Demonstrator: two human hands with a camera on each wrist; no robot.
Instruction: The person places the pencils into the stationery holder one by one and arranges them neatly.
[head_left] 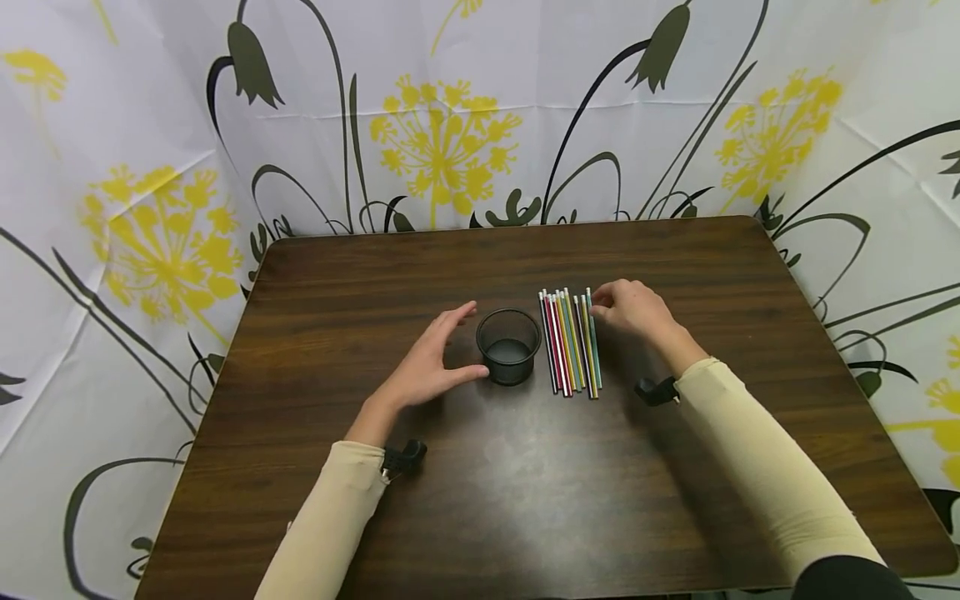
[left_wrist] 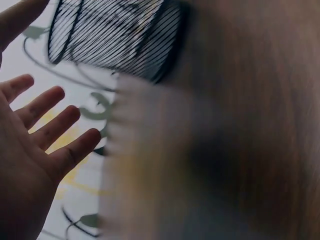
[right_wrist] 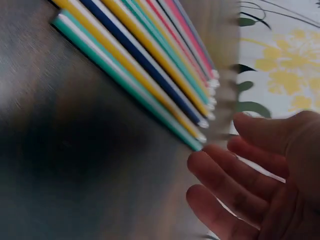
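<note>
A black mesh pencil cup (head_left: 509,373) stands upright on the table, with nothing seen inside it. My left hand (head_left: 424,368) is just left of the cup, thumb and fingers spread around that side; in the left wrist view the fingers are straight and apart from the mesh cup (left_wrist: 112,35). Right of the cup lies a row of several colored pencils (head_left: 570,346), white-tipped ends pointing away. My right hand (head_left: 636,310) hovers at the far right end of the row. In the right wrist view its loosely bent fingers (right_wrist: 235,175) are beside the tip of the outermost green pencil (right_wrist: 125,82).
The dark wood-grain table (head_left: 360,275) extends around both hands. Behind it hangs a white cloth (head_left: 540,75) with yellow and green flower prints. A black wrist camera (head_left: 405,457) is on the left wrist, and another camera (head_left: 655,391) is on the right.
</note>
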